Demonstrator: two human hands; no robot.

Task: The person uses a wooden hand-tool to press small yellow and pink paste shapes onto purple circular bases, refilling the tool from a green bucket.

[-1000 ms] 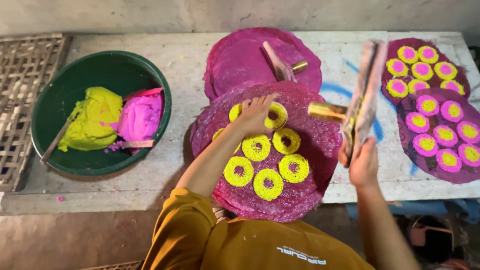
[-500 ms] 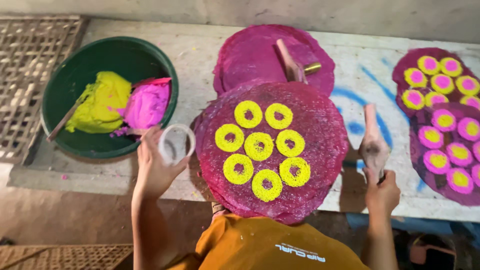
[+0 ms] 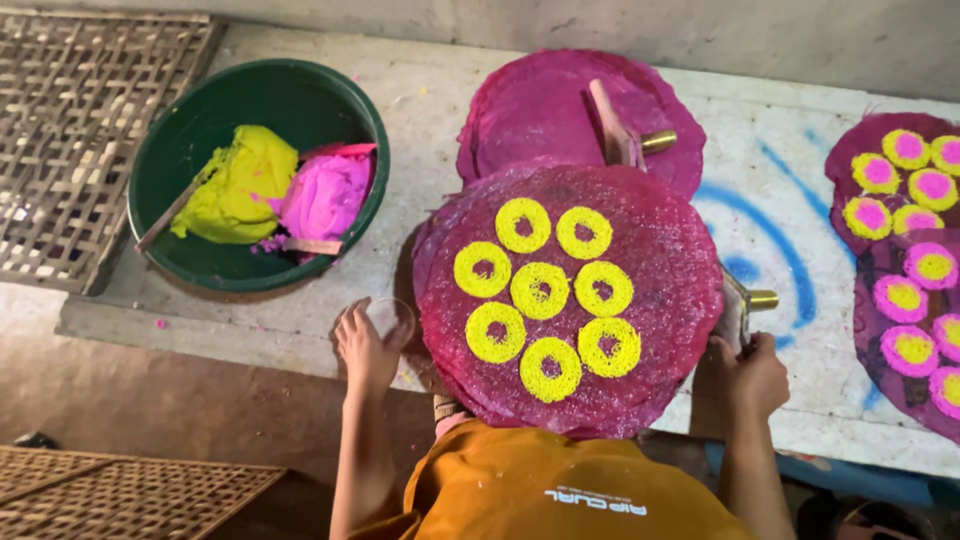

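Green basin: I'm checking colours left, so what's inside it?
The green basin holds a yellow lump, a pink lump and two sticks. What lies beneath the lumps is covered.

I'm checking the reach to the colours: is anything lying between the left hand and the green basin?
Nothing visible does. The left hand, holding a small clear ring, sits at the front edge of the table; only bare table surface lies between it and the green basin. The big magenta disc lies to the hand's right, off that line.
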